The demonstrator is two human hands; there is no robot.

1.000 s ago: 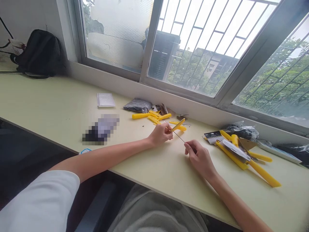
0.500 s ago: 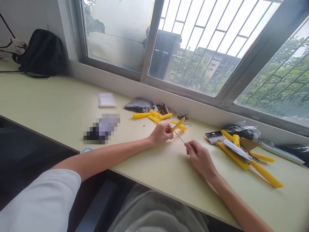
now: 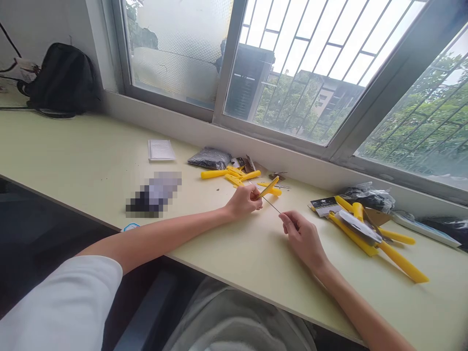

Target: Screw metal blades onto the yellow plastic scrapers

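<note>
My left hand [image 3: 244, 202] is closed on a yellow tool [image 3: 269, 187] that slants up to the right from its fingers. A thin rod [image 3: 272, 205] runs from this tool down to my right hand [image 3: 299, 235], whose thumb and fingers pinch its lower end. Both hands are just above the table. Behind my left hand lie several yellow tools [image 3: 234, 175], partly overlapping. Another group of yellow tools [image 3: 353, 229] with a grey blade-like part lies to the right of my right hand.
On the pale table [image 3: 91, 156] are a white square packet [image 3: 161, 150], a dark plastic-wrapped packet [image 3: 209, 158] and a blurred-out object [image 3: 154, 195]. A black bag [image 3: 66, 80] stands far left. Clear plastic wrapping [image 3: 371, 197] lies near the window at right.
</note>
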